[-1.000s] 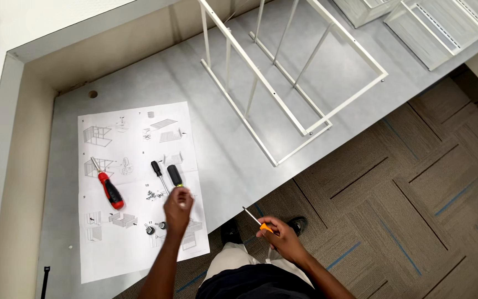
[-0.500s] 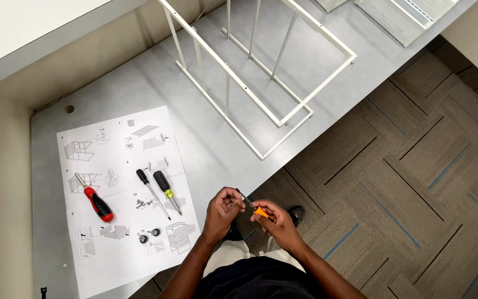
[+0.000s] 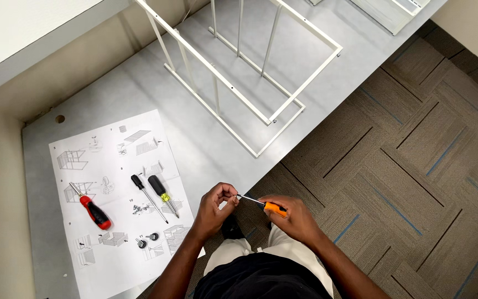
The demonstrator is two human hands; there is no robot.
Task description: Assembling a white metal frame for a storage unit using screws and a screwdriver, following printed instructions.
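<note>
So I've got the orange-handled screwdriver [image 3: 265, 205] gripped in my right hand [image 3: 294, 219], fingers curled tight around the handle. My left hand [image 3: 215, 209] is pinched at the tip of its shaft, maybe on something tiny, can't tell. Both hands are over the carpet [image 3: 416, 166], just off the grey table [image 3: 139, 88] edge. Instruction sheet [image 3: 118, 205] sits to my left with the red screwdriver [image 3: 92, 208], two black-handled ones [image 3: 153, 195] and two small casters [image 3: 146, 240] on it. White wire frame [image 3: 250, 77] further back.

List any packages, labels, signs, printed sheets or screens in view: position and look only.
White paper instruction sheet with grey line drawings: flat on the grey desk surface, left of the hands, large rectangle, three screwdrivers and small wheels lying on it.
No packages, signs or screens in view.
</note>
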